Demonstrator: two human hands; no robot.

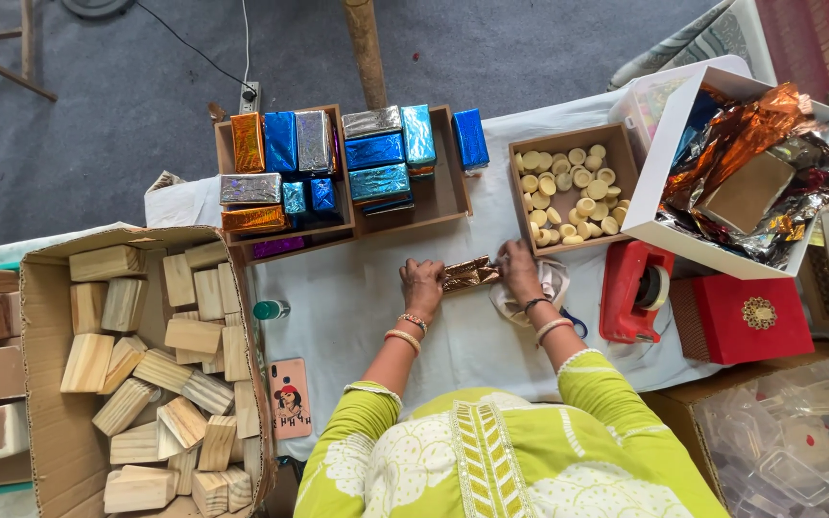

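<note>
A cardboard box [45, 384] heaped with bare wooden blocks [160, 369] fills the lower left of the frame, with a phone [290, 397] in a pictured case lying just beside it on the white-covered worktop [357, 307]. Above, at upper centre-left, shallow brown trays [448, 197] carry blocks wrapped in orange, blue and silver foil [319, 158]. At the centre of the frame a person in a green top presses both hands to a small block in bronze foil [469, 273] resting on the worktop: the left hand [422, 284] is closed over its left end, the right hand [518, 271] is clamped on its right end. Just above the right hand, a brown tray of pale round discs [571, 195] sits near a white box [659, 158] stuffed with crumpled foil sheets [750, 144]. A red tape dispenser [633, 291] and a red gift box [748, 317] stand at centre right.
</note>
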